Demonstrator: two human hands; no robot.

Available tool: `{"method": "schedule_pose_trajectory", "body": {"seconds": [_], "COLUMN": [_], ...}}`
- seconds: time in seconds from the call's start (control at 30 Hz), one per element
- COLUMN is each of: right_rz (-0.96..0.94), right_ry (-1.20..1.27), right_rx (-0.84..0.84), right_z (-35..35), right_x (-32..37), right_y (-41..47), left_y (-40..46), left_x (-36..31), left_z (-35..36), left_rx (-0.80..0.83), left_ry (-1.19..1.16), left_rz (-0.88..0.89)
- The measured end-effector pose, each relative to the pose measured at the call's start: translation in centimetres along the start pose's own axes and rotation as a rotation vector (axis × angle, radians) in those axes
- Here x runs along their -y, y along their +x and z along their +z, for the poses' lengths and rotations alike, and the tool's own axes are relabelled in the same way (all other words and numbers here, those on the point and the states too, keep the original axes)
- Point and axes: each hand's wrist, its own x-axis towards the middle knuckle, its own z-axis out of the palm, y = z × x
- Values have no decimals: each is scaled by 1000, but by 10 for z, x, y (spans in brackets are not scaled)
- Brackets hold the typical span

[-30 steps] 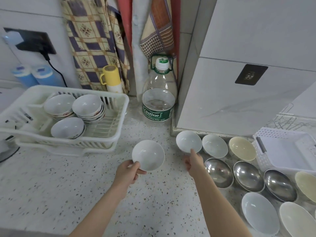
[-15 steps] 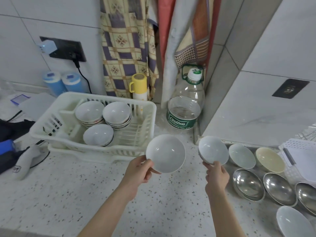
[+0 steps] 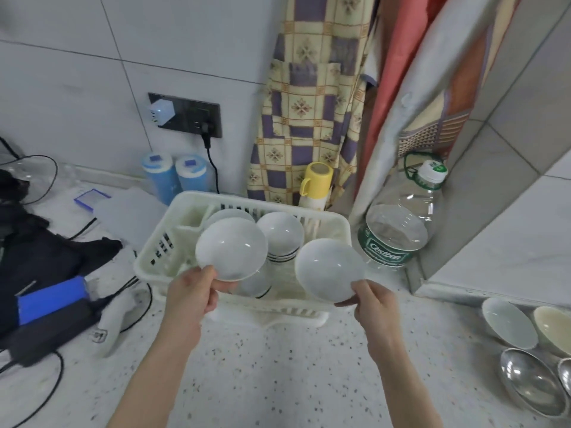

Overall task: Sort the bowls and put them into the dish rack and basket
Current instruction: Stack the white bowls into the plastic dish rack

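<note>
I am holding two white bowls over a white plastic dish rack [image 3: 336, 223] on a speckled counter [image 3: 278, 366]. My left hand [image 3: 188, 296] pinches the near rim of one white bowl [image 3: 231, 248], thumb on the inside edge and the other fingers curled underneath, out of sight. My right hand [image 3: 372, 299] pinches the near rim of a second white bowl [image 3: 329, 268] the same way, thumb on top. Both bowls tilt up toward me and hang just beyond my fingertips, above the rack. Past my left fingers, inside the rack, stands a stack of white bowls [image 3: 279, 234], with others partly hidden behind the bowl I hold. To the right of my right hand, well apart, more bowls wait on the counter, a pale one [image 3: 509, 325] and a steel one [image 3: 531, 381]. To do this well, I think I should level each bowl, lower it onto a matching stack one hand at a time, and release only once it sits flat. A rim pinch is weak, so a slip could chip the stacked bowls.
</note>
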Motion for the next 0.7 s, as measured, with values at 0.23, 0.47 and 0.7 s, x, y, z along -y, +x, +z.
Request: {"method": "schedule_pose_trajectory", "body": {"seconds": [0.23, 0.47, 0.7], "right_rz": [-22, 200, 335], "right_ry": [-212, -225, -278], "right_rx": [133, 222, 238], "right_z": [82, 118, 140], "right_x": [3, 11, 14], "right_y": [-11, -2, 17], "left_y": [34, 50, 63], "left_x": [-13, -17, -14], "left_z": [-58, -72, -72], "left_rx": [-89, -33, 12], "left_ry": [-73, -62, -53], "left_rz": [33, 65, 17]}}
